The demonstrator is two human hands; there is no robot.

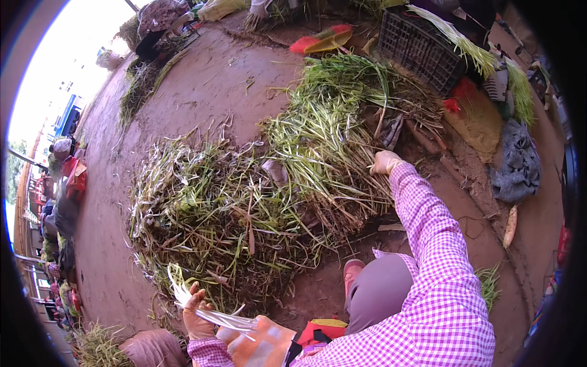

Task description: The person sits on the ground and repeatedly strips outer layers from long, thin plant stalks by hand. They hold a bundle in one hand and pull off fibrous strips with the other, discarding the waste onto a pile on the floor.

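My left hand [198, 313] is closed around a small bunch of peeled white stalks [229, 319] with pale yellow-green tips, above an orange-and-white checked cloth [263, 341] at my lap. Farther out, my right hand [386, 163] reaches to the right side of a heap of unpeeled green stalks [328, 142]. Its fingers are curled at the stalks' brown lower ends; whether they grip any is hidden. Left of that heap lies a tangled mound of stripped leaves and brown peelings [211, 215], muddy along its near side.
A black plastic crate [417, 50] with pale stalks [454, 36] on top stands at the upper right. Grey crumpled cloth [516, 160] and a long whitish root [510, 226] lie right. People [163, 23] work beyond. Near my bent knee [380, 289] is a red-and-yellow bag [323, 331].
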